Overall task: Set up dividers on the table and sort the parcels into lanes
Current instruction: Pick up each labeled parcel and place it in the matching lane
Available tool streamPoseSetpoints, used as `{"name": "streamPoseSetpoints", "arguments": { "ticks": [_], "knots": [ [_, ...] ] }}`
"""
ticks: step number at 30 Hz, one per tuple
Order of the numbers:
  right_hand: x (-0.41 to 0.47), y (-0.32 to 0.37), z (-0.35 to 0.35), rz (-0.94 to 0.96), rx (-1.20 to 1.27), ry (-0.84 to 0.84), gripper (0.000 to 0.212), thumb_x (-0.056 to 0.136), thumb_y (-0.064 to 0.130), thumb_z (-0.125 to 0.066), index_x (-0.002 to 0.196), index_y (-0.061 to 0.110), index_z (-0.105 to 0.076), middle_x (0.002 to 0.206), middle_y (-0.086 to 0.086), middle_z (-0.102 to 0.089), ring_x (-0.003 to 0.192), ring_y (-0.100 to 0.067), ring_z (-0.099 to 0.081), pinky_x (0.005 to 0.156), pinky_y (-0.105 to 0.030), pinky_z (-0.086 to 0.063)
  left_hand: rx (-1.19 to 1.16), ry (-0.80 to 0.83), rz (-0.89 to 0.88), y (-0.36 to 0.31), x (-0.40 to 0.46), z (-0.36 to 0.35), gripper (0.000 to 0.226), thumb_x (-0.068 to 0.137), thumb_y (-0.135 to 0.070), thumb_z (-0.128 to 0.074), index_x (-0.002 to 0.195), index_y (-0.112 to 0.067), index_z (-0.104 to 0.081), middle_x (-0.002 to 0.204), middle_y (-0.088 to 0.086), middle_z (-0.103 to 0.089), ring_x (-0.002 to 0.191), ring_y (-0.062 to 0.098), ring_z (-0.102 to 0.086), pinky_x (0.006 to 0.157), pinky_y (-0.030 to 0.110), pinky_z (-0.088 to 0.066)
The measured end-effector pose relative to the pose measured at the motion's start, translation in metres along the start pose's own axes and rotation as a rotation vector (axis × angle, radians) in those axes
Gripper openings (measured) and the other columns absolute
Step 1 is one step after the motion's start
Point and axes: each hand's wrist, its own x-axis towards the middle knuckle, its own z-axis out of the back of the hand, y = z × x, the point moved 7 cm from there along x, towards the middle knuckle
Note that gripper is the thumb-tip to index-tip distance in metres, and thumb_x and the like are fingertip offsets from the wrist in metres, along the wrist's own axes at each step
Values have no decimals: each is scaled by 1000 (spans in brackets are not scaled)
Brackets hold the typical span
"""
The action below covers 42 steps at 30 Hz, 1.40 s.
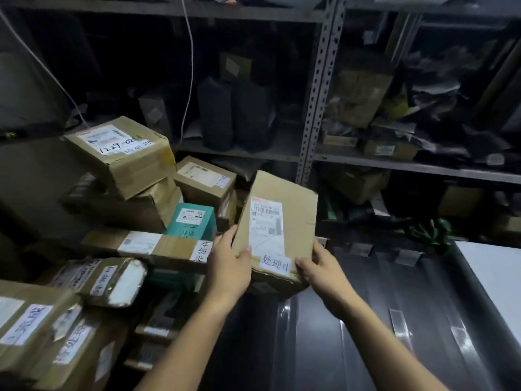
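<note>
A flat brown cardboard parcel (290, 210) with a white shipping label and a handwritten white tag is held tilted up over the dark table (352, 320). My left hand (229, 266) grips its lower left edge, and my right hand (320, 268) grips its lower right corner. Left of it lies a heap of parcels: a large taped box (124, 156) on top, a teal box (191, 221), a long flat box (146, 245) and several tagged boxes (42, 328) near me. Dark divider strips (284, 334) taped down with grey tape (399, 323) run along the table.
A grey metal shelving unit (321, 88) stands behind the table, its shelves crowded with dark bags and boxes. A white surface (496, 280) borders the table at the right. A white cable (190, 66) hangs down at the back. A green object (430, 231) lies at the table's far end.
</note>
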Motion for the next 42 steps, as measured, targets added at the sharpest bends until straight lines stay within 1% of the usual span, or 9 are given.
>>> {"name": "streamPoseSetpoints", "arguments": {
  "ticks": [5, 8, 15, 23, 28, 30, 36, 40, 42],
  "knots": [
    [25, -71, -12, -227, -59, -16, 44, 87, 6, -50, 125, 27, -56, 109, 12, -69, 99, -9, -67, 78, -28, -57, 127, -6, 116, 61, 11, -39, 47, 94, -8, -55, 140, -18, -50, 135, 5, -56, 119, 18, -53, 98, 31, -43],
    [33, -98, -21, -312, -100, -20, 47, 85, 2, -48, 126, 22, -56, 110, 8, -68, 100, -16, -67, 81, -35, -59, 148, 34, 206, 99, 13, -53, 47, 93, -5, -54, 139, -14, -50, 136, 7, -57, 125, 26, -51, 104, 35, -39],
    [57, -136, -40, -463, -325, -4, 43, 87, 10, -60, 130, 15, -55, 117, -5, -67, 101, -22, -66, 83, -30, -55, 167, 96, 324, 158, 30, -69, 47, 95, -3, -50, 141, -12, -48, 135, 10, -59, 123, 30, -54, 99, 37, -45],
    [93, -143, -51, -483, -558, -44, 45, 85, 9, -59, 130, 9, -53, 126, -11, -58, 114, -28, -59, 92, -30, -49, 69, 141, 429, 198, 50, -79, 47, 96, -6, -50, 142, -12, -46, 137, 7, -58, 125, 26, -53, 104, 42, -44],
    [105, -146, -53, -532, -662, -57, 36, 86, 3, -48, 122, 3, -52, 125, -15, -52, 110, -30, -57, 84, -26, -44, 108, 185, 417, 204, 62, -90, 47, 95, -6, -53, 141, -14, -47, 134, 4, -59, 111, 14, -55, 84, 22, -39],
    [106, -147, -56, -544, -688, -48, 35, 87, 1, -47, 121, 2, -51, 125, -15, -51, 109, -30, -58, 79, -24, -42, 126, 207, 424, 209, 64, -92, 47, 95, -5, -52, 141, -14, -46, 133, 4, -60, 112, 17, -57, 83, 21, -37],
    [102, -144, -63, -541, -695, 4, 40, 86, 4, -46, 125, 3, -48, 125, -16, -54, 109, -32, -58, 76, -25, -41, 181, 294, 409, 213, 62, -92, 54, 99, -11, -50, 150, -13, -34, 144, 8, -52, 129, 25, -50, 99, 27, -38],
    [94, -124, -64, -424, -665, -26, 37, 87, 5, -46, 124, 6, -50, 124, -15, -57, 109, -32, -57, 73, -22, -36, 165, 288, 388, 204, 54, -83, 61, 100, -19, -51, 154, -16, -24, 154, 6, -40, 139, 24, -40, 108, 31, -33],
    [88, -108, -68, -330, -659, -38, 44, 89, 10, -49, 133, 9, -48, 133, -12, -54, 117, -30, -54, 79, -24, -36, 144, 263, 358, 194, 48, -76, 61, 100, -20, -51, 154, -18, -24, 155, 4, -37, 141, 21, -37, 108, 27, -31]
  ]
}}
